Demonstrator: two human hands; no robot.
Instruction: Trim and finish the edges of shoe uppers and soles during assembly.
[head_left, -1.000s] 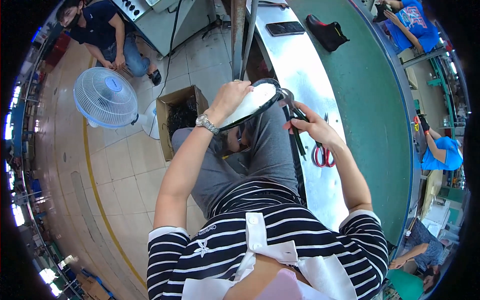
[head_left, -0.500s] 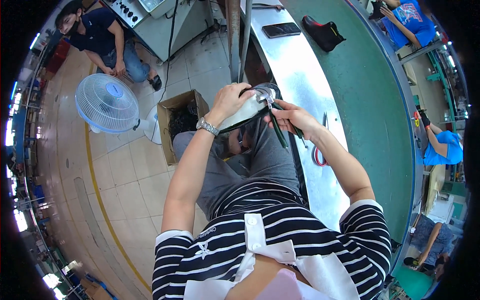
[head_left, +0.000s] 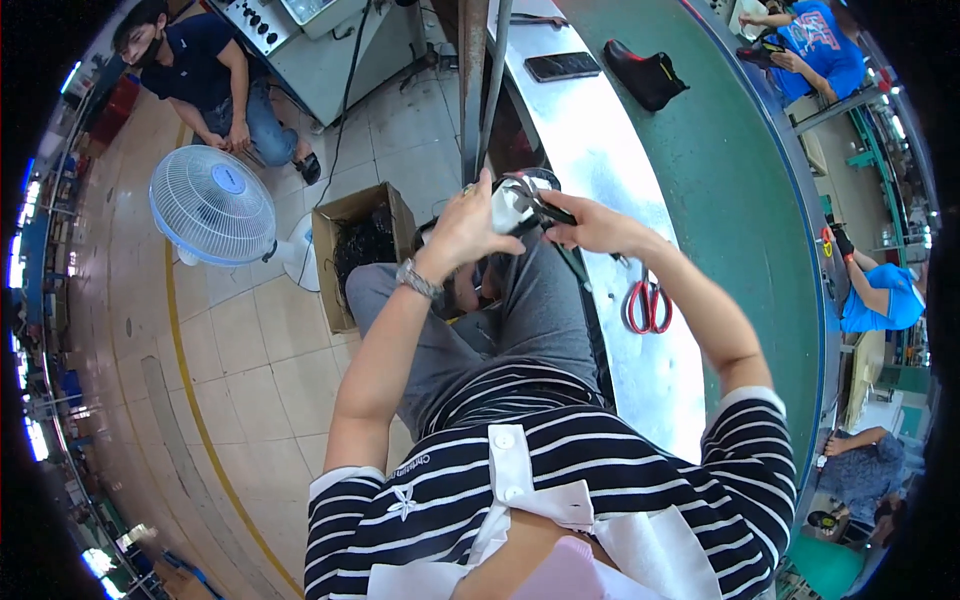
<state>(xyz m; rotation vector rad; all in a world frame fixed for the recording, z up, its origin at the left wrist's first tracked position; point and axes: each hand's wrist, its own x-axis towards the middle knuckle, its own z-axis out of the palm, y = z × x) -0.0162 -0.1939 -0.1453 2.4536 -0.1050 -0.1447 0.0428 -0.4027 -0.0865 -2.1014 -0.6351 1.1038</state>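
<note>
While the long green surface (head_left: pixel 740 220) takes up the right side, the shiny metal counter (head_left: pixel 600 160) curves along just beside my thighs (head_left: pixel 540 310). Over on the left there's the white fan (head_left: pixel 212 205), and near it a cardboard box (head_left: pixel 330 265) with dark scraps (head_left: pixel 360 245) inside. Down a size: a dark boot (head_left: pixel 645 75) lies on the green surface, and now the main item, a shoe piece (head_left: pixel 505 208), up above my thighs and between my 2 hands, white underside showing. At its right end sit the pincers (head_left: pixel 540 205), green handles slanting down. Smaller again, red-handled scissors (head_left: pixel 648 290) rest on the counter, a black phone (head_left: pixel 562 66) farther along.

Right hand (head_left: pixel 595 230): wrapped round the pincers. Left hand (head_left: pixel 468 228): up against the shoe piece's left side, thumb poking out clear, fingers partly hidden, so I can't tell how firmly it grips. Have the jaws bitten the rim? Can't tell, too dark there.

Doing this well, I reckon, means bracing the shoe piece hard with the left, thumb kept away from the jaws, then taking a small, even bite at the edge alone, squeezing before any wrist turn, sparing that white underside.
</note>
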